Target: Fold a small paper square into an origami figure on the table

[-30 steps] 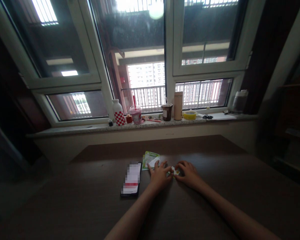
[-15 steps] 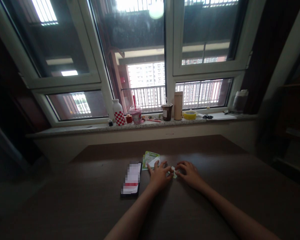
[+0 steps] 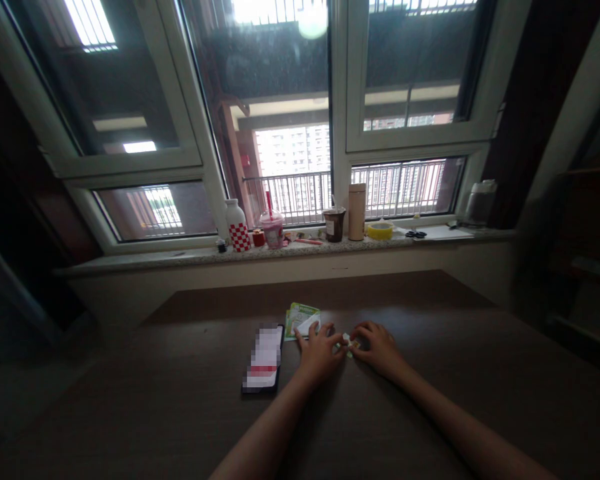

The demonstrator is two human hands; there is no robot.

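Two grips are closed on one small pale piece (image 3: 349, 339) just above the brown counter (image 3: 170, 420): its left side is pinched by the left hand (image 3: 321, 352), its right side by the right hand (image 3: 379, 349). Its details are largely hidden by the fingertips.

Beyond the left grip, green-and-white cards (image 3: 304, 311) are overlapped, and outer fingers are spread toward them. To the left of that grip a phone (image 3: 263, 360) is laid, its screen blurred out.

Well beyond both grips, containers are lined along the window sill (image 3: 180, 260). A red-checked white bottle (image 3: 239, 233), a pink-filled cup (image 3: 273, 233) fitted with a red straw, a dark cup (image 3: 335, 227) and a tan flask (image 3: 357, 212) are stood upright; the contents of bottle, dark cup and flask cannot be told. Beyond the right grip, farther right, a clear jug (image 3: 480, 205) is placed, its contents also unclear.
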